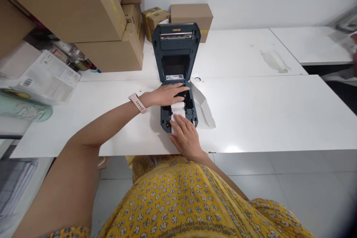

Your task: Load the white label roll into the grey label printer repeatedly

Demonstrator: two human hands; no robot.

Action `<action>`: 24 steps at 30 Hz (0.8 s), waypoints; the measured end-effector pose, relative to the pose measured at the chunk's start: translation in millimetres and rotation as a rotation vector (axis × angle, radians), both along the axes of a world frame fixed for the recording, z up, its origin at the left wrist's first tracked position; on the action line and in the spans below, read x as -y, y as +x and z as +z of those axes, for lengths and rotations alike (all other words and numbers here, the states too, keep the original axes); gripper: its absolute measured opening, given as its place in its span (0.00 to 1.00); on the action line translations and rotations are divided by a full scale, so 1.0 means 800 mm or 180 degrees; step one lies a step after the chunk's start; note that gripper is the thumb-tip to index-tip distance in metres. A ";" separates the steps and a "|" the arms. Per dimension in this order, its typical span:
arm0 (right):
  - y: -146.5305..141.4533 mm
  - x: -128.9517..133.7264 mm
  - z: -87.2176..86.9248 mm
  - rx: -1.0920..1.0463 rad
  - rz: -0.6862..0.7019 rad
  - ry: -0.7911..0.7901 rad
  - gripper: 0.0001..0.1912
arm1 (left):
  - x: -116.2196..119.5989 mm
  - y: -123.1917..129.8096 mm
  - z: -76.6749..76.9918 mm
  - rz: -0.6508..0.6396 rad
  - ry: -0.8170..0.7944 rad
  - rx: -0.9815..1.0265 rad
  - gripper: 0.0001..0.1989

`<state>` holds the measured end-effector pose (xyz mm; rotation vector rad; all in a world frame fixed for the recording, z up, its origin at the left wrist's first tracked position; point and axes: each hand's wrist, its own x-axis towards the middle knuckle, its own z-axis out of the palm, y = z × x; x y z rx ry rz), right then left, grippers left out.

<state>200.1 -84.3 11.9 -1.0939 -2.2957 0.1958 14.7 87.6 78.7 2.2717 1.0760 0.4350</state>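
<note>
A dark label printer (192,100) stands on the white table with its lid (177,50) raised. A white paper roll (177,106) sits inside, and its paper runs toward the table's front edge. My left hand (170,94), with a pink band at the wrist, reaches in from the left over the roll, its fingers spread. My right hand (186,135) lies on the paper strip at the printer's front, fingers extended and holding nothing. A loose white strip (205,108) curls on the table to the printer's right.
Large cardboard boxes (111,52) are stacked at the back left. A smaller brown box (192,13) stands behind the printer. At the left are a white carton (47,78) and a green bottle (25,108). Part of another person's hand (355,50) shows at the right edge.
</note>
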 end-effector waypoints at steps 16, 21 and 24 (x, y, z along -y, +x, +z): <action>0.005 0.001 0.001 0.0086 0.0046 -0.0098 0.34 | -0.008 0.018 -0.021 0.0760 0.0903 -0.0244 0.21; 0.004 0.000 -0.001 0.0107 0.0047 -0.0010 0.31 | -0.013 0.023 -0.020 0.0968 0.0758 -0.0273 0.26; 0.004 0.000 -0.001 0.0111 0.0015 0.0005 0.32 | -0.015 0.025 -0.022 0.1071 0.0768 -0.0408 0.26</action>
